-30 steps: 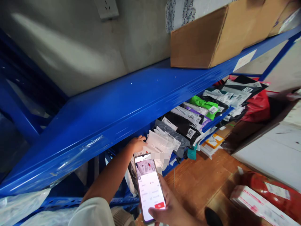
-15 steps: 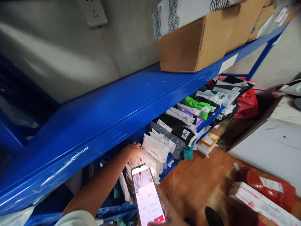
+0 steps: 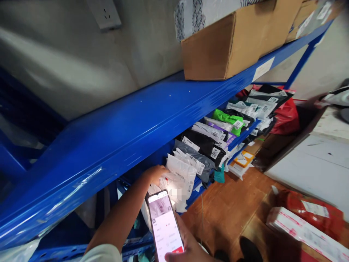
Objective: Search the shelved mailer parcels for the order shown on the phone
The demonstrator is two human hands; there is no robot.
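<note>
Glossy metal is noted on blue shelf, crinkled plastic on white parcel, matt cardboard on brown box.

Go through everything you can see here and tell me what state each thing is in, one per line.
Phone: screen lit, in the right hand
Left hand: fingers bent, at the white parcel's edge
White parcel: wrinkled, barcode showing
Black parcel: label 2028 showing
Green parcel: crumpled
Socket: no plug in the visible holes
Carton: on the blue shelf; open or shut, can't tell
Red parcel: on the floor
</note>
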